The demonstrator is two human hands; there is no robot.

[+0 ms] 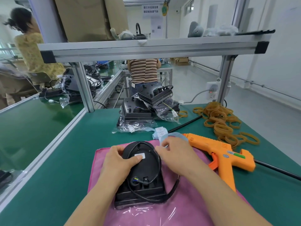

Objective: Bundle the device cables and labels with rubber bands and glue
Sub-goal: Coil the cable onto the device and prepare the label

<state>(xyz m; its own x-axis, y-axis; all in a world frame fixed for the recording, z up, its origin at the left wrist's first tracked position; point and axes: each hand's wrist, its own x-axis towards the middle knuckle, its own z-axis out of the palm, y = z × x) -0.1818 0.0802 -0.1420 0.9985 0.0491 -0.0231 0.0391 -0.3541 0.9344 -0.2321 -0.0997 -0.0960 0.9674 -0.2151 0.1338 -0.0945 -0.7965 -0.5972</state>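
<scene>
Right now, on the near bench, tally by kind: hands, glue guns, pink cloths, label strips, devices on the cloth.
hands: 2, left hand and right hand
glue gun, orange: 1
pink cloth: 1
label strip: 1
black device on the cloth: 1
Total: 6

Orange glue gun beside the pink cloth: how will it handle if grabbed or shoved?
The glue gun looks like rigid plastic and lies flat on its side, so it should slide rather than roll. Its black cord trails off to the right and will probably drag. It is likely light for its size.
</scene>
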